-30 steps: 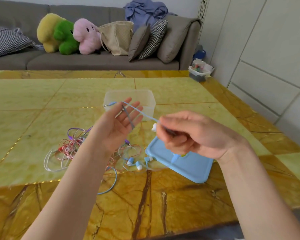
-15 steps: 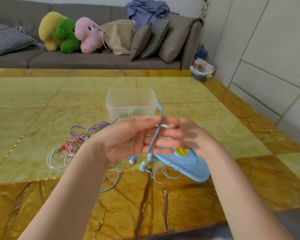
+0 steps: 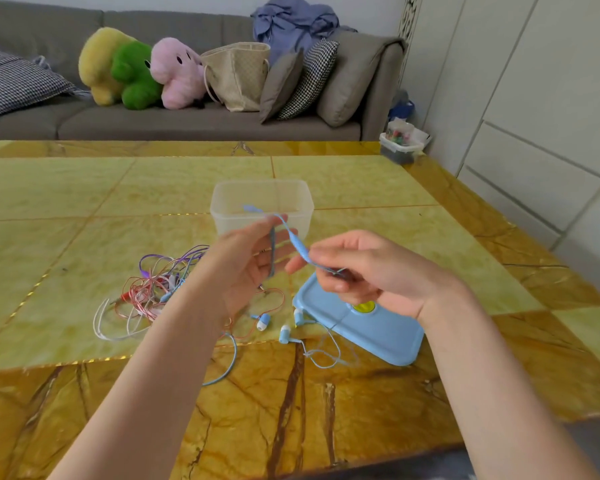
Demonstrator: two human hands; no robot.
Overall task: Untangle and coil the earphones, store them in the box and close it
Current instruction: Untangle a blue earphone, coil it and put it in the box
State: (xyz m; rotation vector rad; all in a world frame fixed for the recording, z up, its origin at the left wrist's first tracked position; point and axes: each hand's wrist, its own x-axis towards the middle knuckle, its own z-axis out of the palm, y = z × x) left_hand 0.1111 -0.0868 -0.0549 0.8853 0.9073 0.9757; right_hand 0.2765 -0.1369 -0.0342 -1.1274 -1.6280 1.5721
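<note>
A blue earphone cable [image 3: 293, 239] runs between my two hands above the table. My left hand [image 3: 248, 261] has the cable looped round its fingers, with the plug end sticking out at the top. My right hand [image 3: 364, 271] pinches the cable a short way off and holds it taut. The blue earbuds [image 3: 284, 332] lie on the table below. A clear plastic box [image 3: 262, 206] stands open just behind my hands. Its blue lid [image 3: 378, 336] lies flat under my right hand.
A tangle of red, purple and white earphone cables [image 3: 153, 289] lies left of my left arm. A loose blue cable loop [image 3: 227, 362] trails toward the near table edge. A grey sofa [image 3: 194, 119] with plush toys and cushions stands beyond the table. White cabinets [image 3: 534, 116] line the right.
My hands have drawn apart again, the right one moving right and pulling the blue cable taut from my left fingers. The earbuds on the table have shifted slightly.
</note>
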